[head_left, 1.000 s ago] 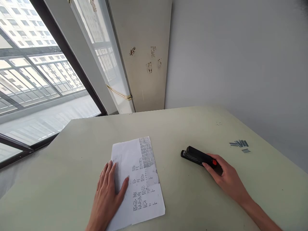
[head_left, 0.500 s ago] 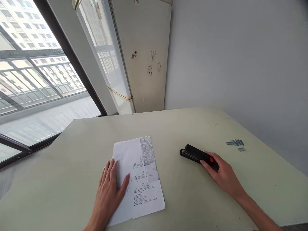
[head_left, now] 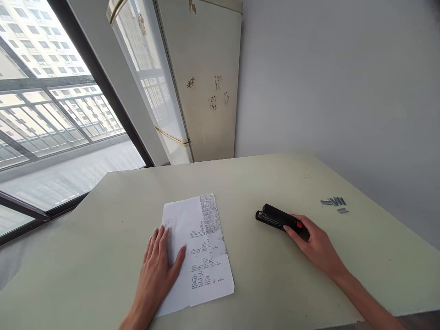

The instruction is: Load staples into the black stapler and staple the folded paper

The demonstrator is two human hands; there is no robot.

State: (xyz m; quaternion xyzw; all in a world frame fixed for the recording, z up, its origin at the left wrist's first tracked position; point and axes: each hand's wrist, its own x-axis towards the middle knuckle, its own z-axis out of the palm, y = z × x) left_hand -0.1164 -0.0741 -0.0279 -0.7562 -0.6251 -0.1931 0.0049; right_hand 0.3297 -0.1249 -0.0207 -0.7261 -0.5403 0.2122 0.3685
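A sheet of printed white paper [head_left: 202, 247] lies on the pale green table [head_left: 268, 284]. My left hand [head_left: 158, 266] rests flat on the paper's left side with fingers stretched out. To the right lies a black stapler [head_left: 277, 217] with a red end. My right hand [head_left: 314, 245] is on the stapler's rear end, fingers curled around it while it rests on the table.
Several loose strips of grey staples [head_left: 334, 202] lie at the table's far right. An old stained refrigerator [head_left: 202, 78] stands behind the table beside a large window [head_left: 51, 119]. A grey wall [head_left: 343, 82] runs along the right.
The view has shifted slightly. Both hands stay where they were, the left on the paper and the right on the stapler.
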